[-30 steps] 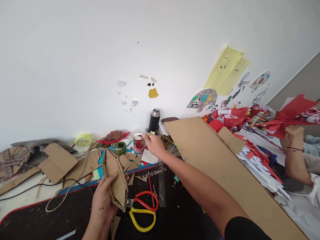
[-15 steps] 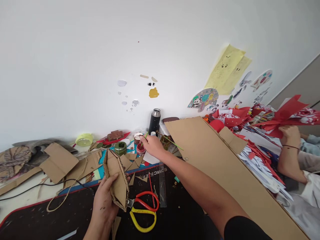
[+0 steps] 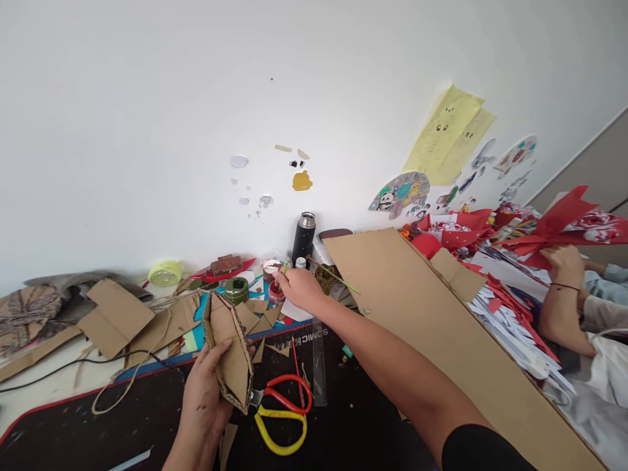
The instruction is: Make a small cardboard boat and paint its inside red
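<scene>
My left hand (image 3: 209, 391) is closed on a small boat-shaped cardboard box (image 3: 229, 347), its thumb pressed inside and its low corrugated walls tilted up. Reaching forward, my right hand (image 3: 300, 288) pinches a thin green stick (image 3: 285, 269) over a small jar of red paint (image 3: 275, 292). Fingers hide the stick's lower end, so whether it touches the paint I cannot tell. Left of that jar stands an open green paint jar (image 3: 237, 290). Scissors with one red and one yellow handle (image 3: 282, 418) lie on the black mat just right of the box.
A black flask (image 3: 304, 239) stands by the wall. A large cardboard sheet (image 3: 441, 327) slants along my right arm. Cardboard scraps (image 3: 118, 314) and a yellow tape roll (image 3: 165, 273) lie left. A clear ruler (image 3: 319, 366) rests on the mat. Another person's hand (image 3: 564, 265) holds a red-wrapped bouquet (image 3: 564, 216).
My right hand has shifted very slightly at the red paint jar, the green stick tipping a little. My left hand and the box stay in place. The other person's arm has moved slightly left.
</scene>
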{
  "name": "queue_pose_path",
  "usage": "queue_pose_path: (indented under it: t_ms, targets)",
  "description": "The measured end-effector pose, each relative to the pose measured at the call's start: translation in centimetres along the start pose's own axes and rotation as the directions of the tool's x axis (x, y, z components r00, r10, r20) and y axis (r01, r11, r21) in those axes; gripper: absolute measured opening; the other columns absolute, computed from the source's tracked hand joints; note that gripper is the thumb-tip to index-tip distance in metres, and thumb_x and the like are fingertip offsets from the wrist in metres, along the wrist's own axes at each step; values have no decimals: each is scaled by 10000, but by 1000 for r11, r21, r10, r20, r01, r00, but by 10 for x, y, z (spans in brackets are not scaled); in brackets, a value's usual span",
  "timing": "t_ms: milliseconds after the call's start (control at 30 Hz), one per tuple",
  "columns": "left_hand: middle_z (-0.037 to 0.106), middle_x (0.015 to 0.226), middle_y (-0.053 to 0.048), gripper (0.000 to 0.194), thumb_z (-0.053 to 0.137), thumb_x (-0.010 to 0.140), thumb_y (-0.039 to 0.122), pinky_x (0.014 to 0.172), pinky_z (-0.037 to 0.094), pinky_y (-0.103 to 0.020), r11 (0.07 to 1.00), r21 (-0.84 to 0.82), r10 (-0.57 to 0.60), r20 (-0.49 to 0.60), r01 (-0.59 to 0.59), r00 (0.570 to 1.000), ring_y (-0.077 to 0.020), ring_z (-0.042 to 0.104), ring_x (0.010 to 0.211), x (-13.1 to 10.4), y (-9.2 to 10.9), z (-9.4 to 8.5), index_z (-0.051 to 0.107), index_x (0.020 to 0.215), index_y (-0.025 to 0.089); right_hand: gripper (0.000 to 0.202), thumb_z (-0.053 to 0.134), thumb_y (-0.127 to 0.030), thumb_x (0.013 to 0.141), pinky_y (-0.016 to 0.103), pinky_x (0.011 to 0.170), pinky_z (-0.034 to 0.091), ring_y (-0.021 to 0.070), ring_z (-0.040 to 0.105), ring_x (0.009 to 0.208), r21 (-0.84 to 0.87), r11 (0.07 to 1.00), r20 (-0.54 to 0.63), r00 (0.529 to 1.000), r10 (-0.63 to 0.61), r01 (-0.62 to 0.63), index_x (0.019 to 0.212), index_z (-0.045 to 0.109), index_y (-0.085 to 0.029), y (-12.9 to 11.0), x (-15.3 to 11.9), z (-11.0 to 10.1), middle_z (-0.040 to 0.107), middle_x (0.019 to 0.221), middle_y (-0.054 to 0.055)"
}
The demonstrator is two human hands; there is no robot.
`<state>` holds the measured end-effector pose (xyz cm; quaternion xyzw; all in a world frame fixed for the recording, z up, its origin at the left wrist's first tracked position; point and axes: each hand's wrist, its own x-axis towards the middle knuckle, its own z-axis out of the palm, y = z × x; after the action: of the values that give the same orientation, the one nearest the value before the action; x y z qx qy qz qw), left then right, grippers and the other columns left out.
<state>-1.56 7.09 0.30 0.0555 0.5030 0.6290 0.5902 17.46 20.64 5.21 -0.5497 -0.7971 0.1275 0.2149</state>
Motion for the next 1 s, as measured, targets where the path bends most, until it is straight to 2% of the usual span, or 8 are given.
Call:
queue_pose_path:
  t_ms: [200,433,633,733,833,933,1000]
  targets:
    - [781,879,-82,469,746,747,124,753,682,-416,1000,-9,-27,-21,27,999,-306,812,797,-10,6,9,694,1210,178,444,491,-439,1174,324,702,374,265,697,789,20,1000,-19,1000,9,-9,959,781,-181,-1,2,-2,774,846,116]
    - [771,838,-50,514,716,774,100,760,685,-412,998,-25,-62,-46,61,997,-277,805,762,-14,12,15,666,1276,194,416,509,-402,1174,307,700,356,236,684,787,40,999,-32,999,16,-15,931,773,-190,1,4,-2,763,840,91]
    - [776,839,-60,484,701,787,82,761,688,-409,998,-26,-57,-15,56,998,-281,809,766,-15,11,15,680,1260,181,437,487,-406,1180,302,691,348,231,679,803,45,999,-27,999,25,-24,926,762,-182,4,2,0,762,849,88]
    - [783,846,-78,391,688,841,104,752,690,-407,997,-33,-73,-19,72,997,-282,809,771,-16,11,15,700,1228,159,437,488,-394,1181,297,674,341,221,676,789,47,999,-10,1000,25,-25,904,755,-188,5,1,2,766,847,78]
    - [787,844,-116,258,661,955,207,751,692,-410,994,-56,-93,-15,93,996,-305,815,815,-19,12,18,731,1189,123,439,478,-402,1183,303,664,326,228,661,771,37,999,-17,999,28,-27,921,755,-184,5,-1,2,757,832,84]
    - [786,820,-132,324,593,1043,317,753,694,-422,989,-80,-127,-20,125,992,-330,822,853,-22,13,21,753,1232,110,446,486,-428,1179,301,668,326,230,657,769,37,999,-44,999,27,-26,923,752,-179,6,-4,1,754,832,90]
    - [792,827,-126,361,562,1060,313,761,694,-417,988,-80,-135,-33,132,990,-324,825,859,-23,14,22,745,1299,114,444,500,-431,1174,292,676,340,224,664,766,62,998,-63,998,25,-21,903,750,-183,7,-6,1,754,818,80]
